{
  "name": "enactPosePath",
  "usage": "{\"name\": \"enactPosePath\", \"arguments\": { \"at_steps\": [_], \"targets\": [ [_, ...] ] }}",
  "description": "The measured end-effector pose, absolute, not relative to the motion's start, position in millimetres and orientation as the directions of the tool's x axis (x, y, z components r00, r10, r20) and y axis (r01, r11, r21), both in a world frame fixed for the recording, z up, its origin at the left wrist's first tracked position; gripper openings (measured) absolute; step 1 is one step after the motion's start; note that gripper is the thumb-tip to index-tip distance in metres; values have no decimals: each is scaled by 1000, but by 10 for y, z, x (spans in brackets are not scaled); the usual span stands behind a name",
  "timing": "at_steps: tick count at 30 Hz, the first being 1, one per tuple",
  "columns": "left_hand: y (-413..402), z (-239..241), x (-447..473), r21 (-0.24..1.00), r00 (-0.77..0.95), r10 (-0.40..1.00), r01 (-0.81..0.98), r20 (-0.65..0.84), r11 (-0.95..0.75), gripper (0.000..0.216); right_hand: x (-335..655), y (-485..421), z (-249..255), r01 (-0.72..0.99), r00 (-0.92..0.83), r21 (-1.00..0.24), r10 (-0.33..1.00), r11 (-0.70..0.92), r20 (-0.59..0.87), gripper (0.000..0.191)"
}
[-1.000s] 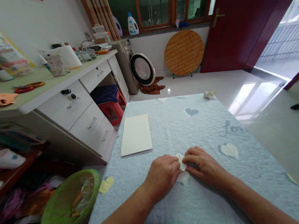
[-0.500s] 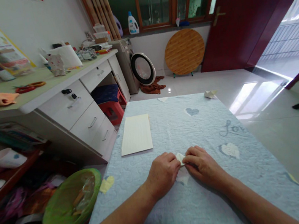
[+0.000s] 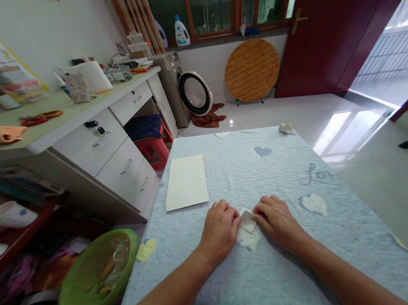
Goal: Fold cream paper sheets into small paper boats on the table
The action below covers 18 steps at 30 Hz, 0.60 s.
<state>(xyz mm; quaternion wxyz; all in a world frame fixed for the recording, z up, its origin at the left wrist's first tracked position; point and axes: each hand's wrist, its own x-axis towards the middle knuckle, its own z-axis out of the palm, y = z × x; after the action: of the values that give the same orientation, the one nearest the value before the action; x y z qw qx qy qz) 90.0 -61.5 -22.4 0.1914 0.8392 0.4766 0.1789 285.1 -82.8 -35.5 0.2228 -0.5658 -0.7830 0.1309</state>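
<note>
Between my hands is a small piece of folded white paper [image 3: 248, 222], diamond-shaped and partly opened out, just above a white heart print on the cloth. My left hand [image 3: 220, 228] pinches its left corner, with fingers curled. On the opposite corner, my right hand [image 3: 277, 218] holds on with thumb and fingers together. A stack of pale paper sheets [image 3: 185, 182] lies flat beyond my left hand. At the far right corner of the table sits another small folded paper piece [image 3: 286, 128].
A light blue quilted cloth [image 3: 259, 285] covers the table. To the left stand a green basket [image 3: 68, 302] holding plastic and scraps, and a white desk [image 3: 87, 152] with drawers. Behind are a red stool [image 3: 154, 148], a washing machine [image 3: 174, 94] with its door open and a round wooden tabletop [image 3: 251, 70].
My hands have moved slightly apart. The folded paper between them has spread from a small peak into a wider diamond, showing more of its surface.
</note>
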Motion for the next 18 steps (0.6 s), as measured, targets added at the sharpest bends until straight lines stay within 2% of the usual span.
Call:
{"name": "enactPosePath", "arguments": {
  "at_steps": [7,18],
  "targets": [
    [-606,-257,933,429,461,880,777,111,-461,17,2806,-834,-341,860,-196,-452,971,236,134,15],
    [-618,-247,989,276,440,893,851,92,-447,18,2725,-842,-325,924,-123,-343,981,168,152,16]
  ]
}}
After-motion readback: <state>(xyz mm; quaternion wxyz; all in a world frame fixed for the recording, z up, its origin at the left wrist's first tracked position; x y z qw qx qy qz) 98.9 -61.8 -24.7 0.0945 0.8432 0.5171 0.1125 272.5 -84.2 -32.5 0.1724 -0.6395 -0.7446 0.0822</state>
